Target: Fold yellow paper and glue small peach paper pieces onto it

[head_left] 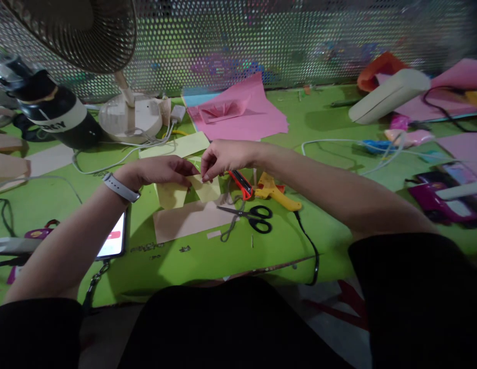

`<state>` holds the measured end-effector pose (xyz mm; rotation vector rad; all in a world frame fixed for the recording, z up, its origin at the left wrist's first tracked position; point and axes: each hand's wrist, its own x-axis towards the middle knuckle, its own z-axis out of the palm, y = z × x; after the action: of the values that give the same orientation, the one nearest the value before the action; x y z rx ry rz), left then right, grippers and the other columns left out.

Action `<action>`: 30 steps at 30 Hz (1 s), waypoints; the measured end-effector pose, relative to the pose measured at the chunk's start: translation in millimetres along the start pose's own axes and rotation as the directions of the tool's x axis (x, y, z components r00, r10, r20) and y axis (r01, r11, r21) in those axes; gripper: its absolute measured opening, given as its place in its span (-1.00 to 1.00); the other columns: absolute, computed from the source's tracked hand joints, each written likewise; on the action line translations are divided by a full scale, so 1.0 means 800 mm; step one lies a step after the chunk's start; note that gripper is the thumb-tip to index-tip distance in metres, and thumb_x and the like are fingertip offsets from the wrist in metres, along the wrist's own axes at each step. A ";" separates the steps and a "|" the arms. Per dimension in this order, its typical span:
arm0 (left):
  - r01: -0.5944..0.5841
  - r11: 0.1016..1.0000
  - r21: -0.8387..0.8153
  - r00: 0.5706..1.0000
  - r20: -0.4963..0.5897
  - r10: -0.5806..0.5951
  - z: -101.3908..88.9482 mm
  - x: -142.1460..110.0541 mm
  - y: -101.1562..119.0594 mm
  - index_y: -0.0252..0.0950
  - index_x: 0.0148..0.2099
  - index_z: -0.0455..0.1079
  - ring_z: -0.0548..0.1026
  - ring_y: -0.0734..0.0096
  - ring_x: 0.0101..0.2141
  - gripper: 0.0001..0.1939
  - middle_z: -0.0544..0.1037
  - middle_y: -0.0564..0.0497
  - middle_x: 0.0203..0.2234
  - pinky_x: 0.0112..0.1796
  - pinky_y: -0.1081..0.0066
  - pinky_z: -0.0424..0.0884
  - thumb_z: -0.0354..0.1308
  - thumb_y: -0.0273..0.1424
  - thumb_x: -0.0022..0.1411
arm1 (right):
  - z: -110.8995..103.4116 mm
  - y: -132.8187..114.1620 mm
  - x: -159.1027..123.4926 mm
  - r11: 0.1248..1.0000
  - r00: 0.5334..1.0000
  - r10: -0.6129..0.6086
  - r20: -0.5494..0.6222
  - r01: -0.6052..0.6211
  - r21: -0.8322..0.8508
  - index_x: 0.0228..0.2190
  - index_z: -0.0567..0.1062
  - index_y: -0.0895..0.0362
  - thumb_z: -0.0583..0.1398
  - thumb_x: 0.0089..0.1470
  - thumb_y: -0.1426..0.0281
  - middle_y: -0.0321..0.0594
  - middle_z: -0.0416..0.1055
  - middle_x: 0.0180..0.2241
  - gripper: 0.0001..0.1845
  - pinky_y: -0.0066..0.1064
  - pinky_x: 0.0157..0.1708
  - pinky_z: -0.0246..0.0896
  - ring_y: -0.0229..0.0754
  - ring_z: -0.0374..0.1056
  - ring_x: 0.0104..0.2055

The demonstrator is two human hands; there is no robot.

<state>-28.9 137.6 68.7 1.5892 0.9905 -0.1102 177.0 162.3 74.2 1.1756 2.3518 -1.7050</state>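
My left hand (167,170) and my right hand (222,159) come together over the green table, both closed on a small piece of pale yellow paper (205,189). Another piece of yellow paper, a folded one (171,197), shows below my left fingers. Under the hands lies a pale pink paper strip (188,220). Scissors with black handles (248,214) rest across its right end. A red utility knife (241,184) and a yellow glue gun (277,192) lie just right of my right hand. My fingertips partly hide the held paper's upper edge.
A white fan (131,115) and a black bottle (59,113) stand at the back left. Pink paper sheets (238,110) lie behind my hands. A phone (114,238) sits by my left forearm. The glue gun's black cord (310,241) hangs over the table's front edge.
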 end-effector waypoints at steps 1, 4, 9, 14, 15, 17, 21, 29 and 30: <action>-0.004 1.000 -0.007 1.000 0.002 0.004 0.000 0.000 0.000 -0.27 -0.03 0.44 0.48 0.45 -0.52 -0.59 0.61 -0.02 -0.33 -0.49 0.50 0.30 0.21 -0.33 0.02 | 0.001 -0.001 0.000 1.000 1.000 0.002 -0.002 -0.002 0.001 -0.58 0.56 0.16 0.37 -0.18 0.50 -0.31 0.48 -0.59 -0.93 -0.46 -0.50 0.18 -0.33 0.31 -0.52; 0.004 0.999 -0.050 1.000 0.003 -0.003 0.001 0.000 -0.001 -0.27 -0.04 0.44 0.48 0.47 -0.53 -0.60 0.61 -0.01 -0.36 -0.49 0.50 0.30 0.22 -0.34 0.01 | 0.002 -0.002 -0.002 1.000 1.000 0.010 -0.017 -0.010 0.002 -0.57 0.55 0.17 0.36 -0.16 0.52 -0.33 0.47 -0.60 -0.92 -0.49 -0.53 0.14 -0.36 0.28 -0.55; 0.008 0.993 -0.115 1.000 0.001 -0.008 0.002 0.000 -0.001 -0.27 -0.09 0.45 0.47 0.49 -0.53 -0.64 0.60 0.01 -0.38 -0.49 0.52 0.29 0.25 -0.37 0.00 | 0.006 -0.004 -0.005 0.999 0.998 0.010 -0.057 -0.012 -0.032 -0.56 0.54 0.18 0.35 -0.15 0.53 -0.32 0.47 -0.58 -0.92 -0.50 -0.52 0.14 -0.35 0.30 -0.53; -0.013 0.993 -0.114 1.000 0.006 0.014 0.002 0.000 -0.002 -0.28 -0.11 0.46 0.47 0.49 -0.51 -0.65 0.59 0.03 -0.40 -0.47 0.52 0.29 0.27 -0.37 -0.01 | 0.013 -0.008 -0.006 0.985 0.992 0.009 -0.127 -0.031 -0.171 -0.52 0.55 0.20 0.34 -0.12 0.52 -0.30 0.49 -0.54 -0.95 -0.49 -0.48 0.16 -0.32 0.34 -0.48; -0.023 0.993 -0.112 1.000 0.009 0.024 0.002 0.000 -0.002 -0.28 -0.12 0.45 0.47 0.50 -0.51 -0.66 0.59 0.03 -0.40 -0.47 0.53 0.29 0.26 -0.37 0.00 | 0.014 -0.009 -0.007 0.977 0.990 0.003 -0.144 -0.034 -0.211 -0.51 0.55 0.20 0.33 -0.12 0.51 -0.29 0.50 -0.53 -0.95 -0.49 -0.47 0.15 -0.31 0.35 -0.47; -0.040 0.994 -0.099 0.999 0.011 0.041 0.002 -0.001 -0.002 -0.29 -0.13 0.45 0.47 0.50 -0.52 -0.68 0.60 0.02 -0.40 -0.49 0.53 0.29 0.25 -0.36 0.00 | 0.015 -0.013 -0.009 0.959 0.986 -0.013 -0.168 -0.036 -0.281 -0.48 0.56 0.20 0.33 -0.11 0.50 -0.28 0.51 -0.51 -0.95 -0.48 -0.45 0.14 -0.30 0.36 -0.45; -0.052 0.998 -0.023 0.999 0.011 0.052 0.003 -0.003 -0.002 -0.27 -0.10 0.45 0.48 0.47 -0.52 -0.66 0.62 0.00 -0.37 -0.50 0.50 0.30 0.22 -0.33 0.03 | 0.016 -0.019 -0.013 0.929 0.983 -0.020 -0.180 -0.048 -0.366 -0.46 0.55 0.19 0.36 -0.13 0.43 -0.28 0.50 -0.49 -0.88 -0.46 -0.45 0.09 -0.28 0.34 -0.43; -0.093 0.994 -0.054 0.995 0.015 0.094 0.005 -0.007 -0.003 -0.27 -0.13 0.44 0.52 0.43 -0.46 -0.71 0.61 0.00 -0.35 -0.46 0.50 0.35 0.22 -0.35 0.05 | 0.012 -0.009 -0.016 0.935 0.975 -0.057 -0.214 -0.023 -0.354 -0.33 0.53 0.19 0.42 -0.20 0.25 -0.29 0.41 -0.44 -0.62 -0.46 -0.47 0.04 -0.31 0.25 -0.46; -0.089 0.994 -0.065 0.996 0.015 0.090 0.006 -0.008 -0.003 -0.28 -0.14 0.44 0.52 0.43 -0.46 -0.72 0.61 0.00 -0.35 -0.46 0.49 0.35 0.22 -0.35 0.05 | 0.009 -0.007 -0.018 0.946 0.973 -0.074 -0.220 -0.001 -0.325 -0.33 0.54 0.19 0.41 -0.19 0.23 -0.28 0.41 -0.44 -0.61 -0.46 -0.46 0.06 -0.30 0.25 -0.45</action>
<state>-32.5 130.5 68.8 1.5683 0.8990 -0.0306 181.2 147.3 81.6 1.3325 2.6661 -1.1765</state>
